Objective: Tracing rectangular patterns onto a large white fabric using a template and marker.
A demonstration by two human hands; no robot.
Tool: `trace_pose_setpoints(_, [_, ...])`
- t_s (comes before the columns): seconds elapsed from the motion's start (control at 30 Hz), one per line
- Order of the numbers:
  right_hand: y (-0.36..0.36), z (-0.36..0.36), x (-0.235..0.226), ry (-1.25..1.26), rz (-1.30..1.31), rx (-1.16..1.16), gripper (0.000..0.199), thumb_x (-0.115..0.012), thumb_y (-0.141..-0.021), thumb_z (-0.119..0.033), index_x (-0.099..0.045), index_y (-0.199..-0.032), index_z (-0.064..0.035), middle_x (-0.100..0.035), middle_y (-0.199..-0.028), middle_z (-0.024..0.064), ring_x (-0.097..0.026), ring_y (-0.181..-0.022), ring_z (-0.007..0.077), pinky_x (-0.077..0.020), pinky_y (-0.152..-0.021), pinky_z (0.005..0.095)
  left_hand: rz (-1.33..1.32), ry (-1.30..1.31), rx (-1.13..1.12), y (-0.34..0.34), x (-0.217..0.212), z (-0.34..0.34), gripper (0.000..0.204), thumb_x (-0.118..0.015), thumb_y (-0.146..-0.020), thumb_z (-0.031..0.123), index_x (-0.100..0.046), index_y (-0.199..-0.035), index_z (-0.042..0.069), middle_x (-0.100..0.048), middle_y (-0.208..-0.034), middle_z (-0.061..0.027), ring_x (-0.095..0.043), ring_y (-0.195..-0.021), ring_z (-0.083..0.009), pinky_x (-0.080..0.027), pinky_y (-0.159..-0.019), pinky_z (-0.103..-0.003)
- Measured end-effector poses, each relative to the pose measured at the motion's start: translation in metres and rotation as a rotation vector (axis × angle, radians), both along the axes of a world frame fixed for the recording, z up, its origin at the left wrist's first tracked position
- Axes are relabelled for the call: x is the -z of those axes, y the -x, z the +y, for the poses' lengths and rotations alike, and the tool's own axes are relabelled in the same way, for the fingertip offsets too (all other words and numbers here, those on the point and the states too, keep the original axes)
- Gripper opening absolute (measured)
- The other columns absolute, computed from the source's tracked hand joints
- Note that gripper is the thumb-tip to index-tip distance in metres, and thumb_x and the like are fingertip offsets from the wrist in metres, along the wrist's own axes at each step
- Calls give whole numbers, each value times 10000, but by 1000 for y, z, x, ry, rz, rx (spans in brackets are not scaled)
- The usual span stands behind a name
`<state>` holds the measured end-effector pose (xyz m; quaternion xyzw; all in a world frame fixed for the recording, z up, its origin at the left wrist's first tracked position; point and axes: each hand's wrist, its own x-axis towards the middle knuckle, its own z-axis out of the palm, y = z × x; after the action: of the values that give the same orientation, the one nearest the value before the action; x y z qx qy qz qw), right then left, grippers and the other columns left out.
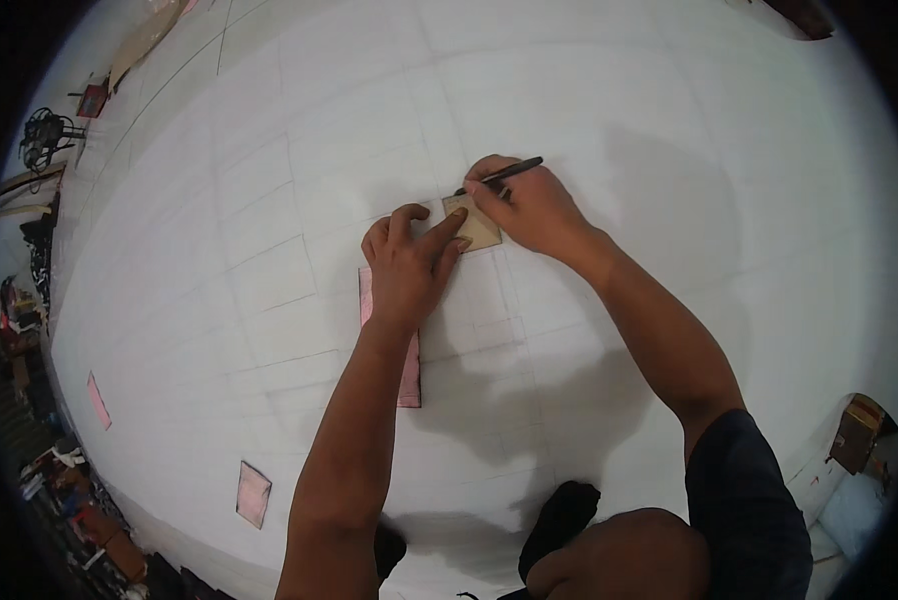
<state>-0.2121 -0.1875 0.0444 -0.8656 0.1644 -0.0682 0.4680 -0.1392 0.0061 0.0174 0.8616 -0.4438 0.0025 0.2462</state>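
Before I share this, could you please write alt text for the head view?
A person's right hand holds a black pen at the upper-left corner of a small tan card, which the left hand touches on a white surface marked with faint lines. A pink strip is partly hidden by the left forearm.

Dark sleeve (747,500), 2 bare forearms (352,430), black footwear (559,520)

The left hand (406,265) and forearm (344,450) hide the middle of the pink strip (410,378); the fingers (447,230) cover part of the card (485,233). The right hand (534,212) hides some of the pen (522,167); its tip is too small to judge contact. Clutter (94,520) blurs; the sleeve (744,500) leaves the lower edge.
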Motion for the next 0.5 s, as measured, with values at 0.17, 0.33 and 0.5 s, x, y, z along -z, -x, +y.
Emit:
trace_pose_setpoints(0.17, [19, -16, -14, -60, 84, 90, 199, -614, -991, -201, -657, -1039, -13, -636, -756, 56, -546, -642, 112, -442, -605, 284, 78, -93, -7, 0, -7, 1, 319, -719, -917, 326, -734, -1235, 311, -537, -1247, -73, -440, -1180, -300, -306, -1064, -448])
trace_pose_setpoints(0.33, [23, -16, -8, -57, 51, 76, 186, -608, -995, -186, -647, -1047, -11, -651, -799, 64, -564, -651, 114, -447, -594, 284, 80, -94, -5, 0, -10, 0, 328, -718, -915, 323, -731, -1242, 304, -531, -1254, -77, -443, -1178, -302, -301, -1076, -454])
trace_pose_setpoints(0.5, [32, -3, 5, 282, -220, -33, 134, -661, -934, -122, -635, -1035, -37, -662, -969, 72, -647, -727, 242, -528, -645, 353, 80, -112, -2, 0, -10, -1, 336, -720, -912, 321, -730, -1247, 299, -531, -1251, -76, -442, -1173, -298, -300, -1075, -454])
